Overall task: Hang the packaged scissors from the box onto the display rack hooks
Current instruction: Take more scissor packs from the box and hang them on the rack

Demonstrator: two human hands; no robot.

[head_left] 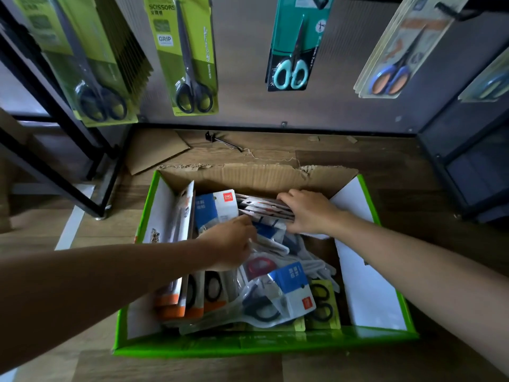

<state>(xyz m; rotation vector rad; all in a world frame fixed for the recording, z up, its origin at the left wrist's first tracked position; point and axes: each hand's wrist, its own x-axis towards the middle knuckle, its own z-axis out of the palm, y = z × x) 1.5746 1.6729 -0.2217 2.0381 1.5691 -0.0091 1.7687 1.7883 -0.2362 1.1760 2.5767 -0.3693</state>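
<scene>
A green-edged cardboard box on the floor holds several packaged scissors. My right hand grips a stack of white-and-red scissor packs at the far side of the box, fingers curled round its right end. My left hand reaches into the middle of the box and its fingers touch packs beside that stack; the fingertips are hidden. A blue-and-white pack with black scissors lies on top near the front. Above, the display rack carries hanging packs: green ones, a teal one, a blue-orange one.
A loose black hook and a cardboard scrap lie on the wooden floor behind the box. Black rack legs stand at the left, a dark shelf frame at the right.
</scene>
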